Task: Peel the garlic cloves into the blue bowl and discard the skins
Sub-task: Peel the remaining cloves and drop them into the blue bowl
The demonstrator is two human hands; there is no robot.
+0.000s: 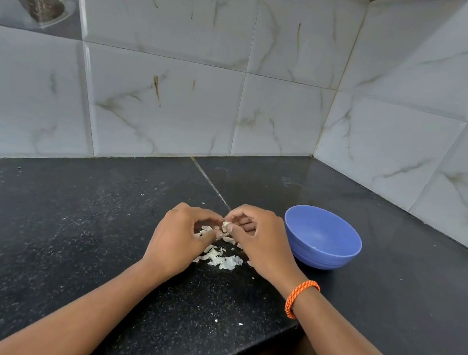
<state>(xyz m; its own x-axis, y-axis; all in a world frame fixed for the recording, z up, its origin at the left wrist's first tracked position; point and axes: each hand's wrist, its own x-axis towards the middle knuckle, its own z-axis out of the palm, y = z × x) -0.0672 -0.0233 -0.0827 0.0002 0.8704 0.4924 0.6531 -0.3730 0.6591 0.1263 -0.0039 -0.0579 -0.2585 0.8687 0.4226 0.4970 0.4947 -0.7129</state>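
Head view, the only 1 I have: both hands meet over the black counter [69, 229], a little left of the blue bowl [322, 238]. My left hand [179, 236] and my right hand [260, 238] have their fingertips curled in together, pinching a small pale garlic clove [225, 226] between them, held just above the counter. It looks partly skinned, though it is too small for me to say how much husk remains on it.

Below and between the hands lies a loose heap of papery skins [220, 258], with a few stray flecks scattered nearer the counter's front edge. That heap tells me peeling is well under way.

From this angle the bowl's inside shows only bare blue; I see no peeled cloves in it, though the near wall hides part of the bottom. I also see no other unpeeled cloves on the counter, and the hands may cover some.

My judgement: the clove in hand is not yet finished, nothing visible has reached the bowl, and discarding the skins is entirely left to do.
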